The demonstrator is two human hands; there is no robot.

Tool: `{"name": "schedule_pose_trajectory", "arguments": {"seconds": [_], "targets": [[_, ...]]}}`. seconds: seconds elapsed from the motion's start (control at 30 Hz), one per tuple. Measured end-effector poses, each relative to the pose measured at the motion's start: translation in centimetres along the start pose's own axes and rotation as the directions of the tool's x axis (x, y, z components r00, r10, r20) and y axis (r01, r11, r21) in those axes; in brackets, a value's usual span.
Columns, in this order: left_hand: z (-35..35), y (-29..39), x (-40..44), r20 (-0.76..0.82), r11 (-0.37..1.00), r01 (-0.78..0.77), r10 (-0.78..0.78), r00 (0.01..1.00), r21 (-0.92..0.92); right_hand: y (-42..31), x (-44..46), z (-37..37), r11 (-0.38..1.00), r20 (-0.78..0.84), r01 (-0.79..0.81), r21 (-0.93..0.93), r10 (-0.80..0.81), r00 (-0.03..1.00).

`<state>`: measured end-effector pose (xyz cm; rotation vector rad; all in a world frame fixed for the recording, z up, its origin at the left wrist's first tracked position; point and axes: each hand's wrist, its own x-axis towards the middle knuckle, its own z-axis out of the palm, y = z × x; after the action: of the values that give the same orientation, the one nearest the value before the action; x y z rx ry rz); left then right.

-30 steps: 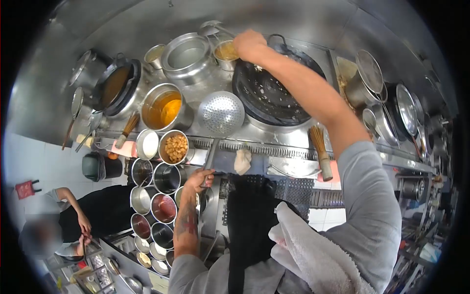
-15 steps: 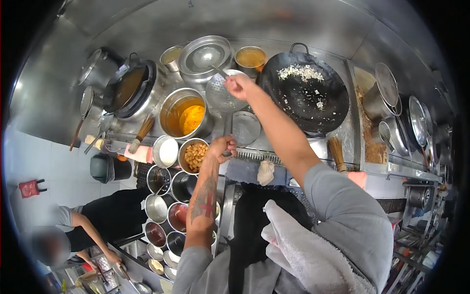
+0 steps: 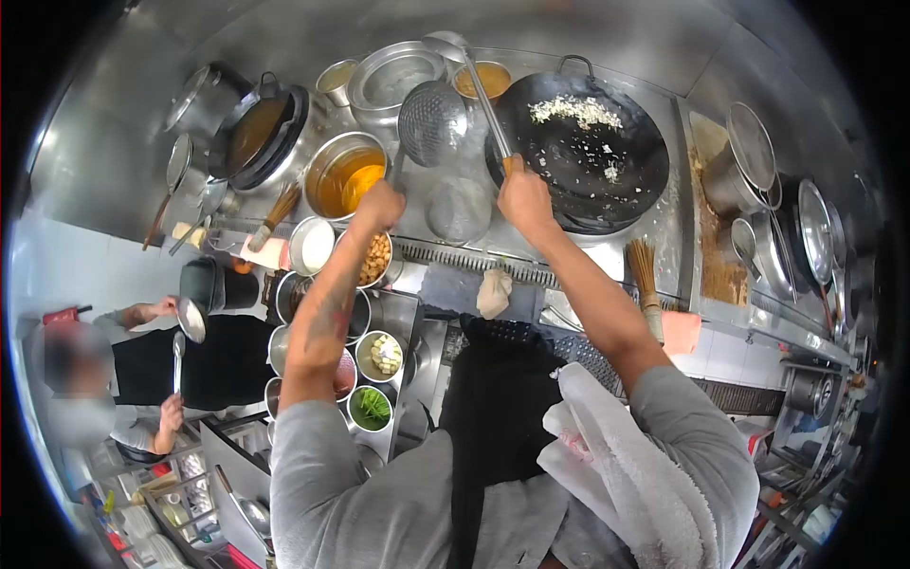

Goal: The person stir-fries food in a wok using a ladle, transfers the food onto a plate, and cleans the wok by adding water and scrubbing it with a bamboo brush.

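My left hand is closed around the handle of a perforated skimmer. Its round bowl hangs over the steel counter, between the pot of orange oil and the wok. My right hand grips the wooden end of a long-handled ladle. The ladle's bowl reaches past the back of the skimmer, beside a container of yellowish liquid. To the right, the black wok holds chopped white bits along its far side. A round strainer lies between my hands.
Left of my body stand several steel containers, including one of green vegetables and one of brown chunks. A bamboo brush stands at the front right. A co-worker at the left holds a ladle and a round utensil.
My left hand has moved up and left with the skimmer. My right hand has swung right and down, and the ladle now extends farther back. The co-worker has raised both hands.
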<state>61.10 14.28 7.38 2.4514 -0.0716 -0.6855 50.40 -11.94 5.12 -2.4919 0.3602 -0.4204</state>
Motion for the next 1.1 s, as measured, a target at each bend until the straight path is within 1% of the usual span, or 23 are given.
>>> {"name": "schedule_pose_trajectory", "arguments": {"seconds": [0.03,0.13,0.2,0.23,0.27,0.33,0.43,0.47,0.53,0.57,0.6,0.63,0.67,0.7,0.73,0.77,0.8,0.83,0.87,0.97,1.0,1.07,1.1], "targets": [[0.9,0.2,-2.1,-0.247,0.888,-0.100,0.231,0.941,0.448,0.9,-0.2,-0.2,0.998,-0.036,0.046,-0.030,-0.047,0.998],[2.5,-1.2,-7.1,-0.321,0.940,-0.130,0.234,0.918,0.314,0.9,1.3,-6.0,0.993,0.095,0.106,-0.050,-0.101,0.990],[5.1,-5.1,-9.8,-0.227,0.968,-0.157,0.201,0.953,0.198,-0.1,3.1,-6.6,0.993,0.108,0.101,-0.063,-0.094,0.990],[6.8,-7.3,-11.4,-0.116,0.989,-0.120,0.130,0.985,0.091,-0.4,4.2,-6.4,0.994,0.099,0.079,-0.075,-0.072,0.992],[7.4,-4.7,-16.2,0.014,0.960,0.037,-0.035,0.999,-0.279,-0.9,5.6,-6.0,0.995,0.089,0.061,-0.085,-0.053,0.995],[12.6,-7.9,-18.2,0.234,0.621,0.254,-0.115,0.965,-0.741,-2.1,9.3,-5.3,0.999,0.216,0.027,-0.019,-0.022,0.976],[17.3,-10.5,-17.0,0.422,0.215,0.413,-0.006,0.907,-0.885,-6.3,13.9,-3.9,0.980,0.313,0.080,-0.182,-0.019,0.950],[19.1,-12.0,-15.1,0.408,0.178,0.394,0.053,0.911,-0.902,-7.6,14.8,-3.2,0.959,0.325,0.136,-0.249,-0.050,0.944],[21.1,-14.3,-12.0,0.376,0.627,0.281,0.020,0.927,-0.727,-7.2,17.2,2.4,0.947,0.291,0.180,-0.265,-0.099,0.952],[20.4,-13.4,-12.6,0.378,0.631,0.279,0.024,0.926,-0.724,-7.4,18.1,4.7,0.946,0.294,0.199,-0.255,-0.120,0.948],[18.7,-11.1,-14.6,0.061,0.944,0.031,-0.011,0.998,-0.328,-8.1,18.8,5.9,0.944,0.296,0.219,-0.247,-0.141,0.945],[17.0,-9.3,-16.7,-0.232,0.972,-0.076,0.128,0.964,0.221,-9.5,18.7,6.1,0.943,0.304,0.222,-0.246,-0.143,0.942],[15.3,-8.7,-18.3,-0.225,0.971,-0.081,0.133,0.965,0.224,-10.9,18.4,6.2,0.943,0.312,0.225,-0.244,-0.143,0.939],[13.4,-8.4,-19.9,0.001,0.971,-0.232,0.232,0.973,0.050,-11.2,19.9,7.2,0.944,0.308,0.217,-0.248,-0.135,0.942],[12.0,-8.3,-21.2,0.206,0.930,-0.334,0.360,0.910,-0.152,-10.9,22.6,8.4,0.954,0.529,-0.212,0.214,0.070,0.846],[11.3,-8.2,-22.5,0.304,0.885,-0.332,0.431,0.850,-0.328,-10.5,24.3,8.9,0.584,0.759,-0.652,0.483,0.092,0.645],[10.7,-8.4,-23.7,0.387,0.819,-0.299,0.512,0.767,-0.490,-10.1,24.6,8.1,0.575,0.747,-0.653,0.492,0.106,0.656],[10.2,-8.9,-24.6,0.503,0.779,-0.071,0.468,0.726,-0.623,-9.2,25.0,6.7,0.129,0.845,-0.840,0.528,0.019,0.534],[9.6,-9.3,-25.2,0.623,0.707,0.180,0.438,0.648,-0.684,-7.8,25.2,5.2,-0.341,0.877,-0.852,0.397,-0.133,0.462],[6.0,-9.2,-26.4,0.642,0.709,0.191,0.448,0.623,-0.679,-4.8,26.0,3.9,-0.528,0.774,-0.772,0.354,-0.299,0.559],[6.2,-10.4,-25.6,0.557,0.597,0.159,0.575,0.598,-0.787,-4.4,26.3,3.6,-0.540,0.764,-0.757,0.368,-0.288,0.577],[5.7,-10.9,-24.8,0.471,0.484,0.136,0.687,0.553,-0.865,-4.2,26.3,3.1,-0.825,0.534,-0.527,0.205,-0.357,0.767],[5.2,-10.6,-24.8,0.396,0.431,0.105,0.672,0.626,-0.896,-4.7,26.5,3.2,-0.851,0.408,-0.497,0.167,-0.399,0.821]]}}
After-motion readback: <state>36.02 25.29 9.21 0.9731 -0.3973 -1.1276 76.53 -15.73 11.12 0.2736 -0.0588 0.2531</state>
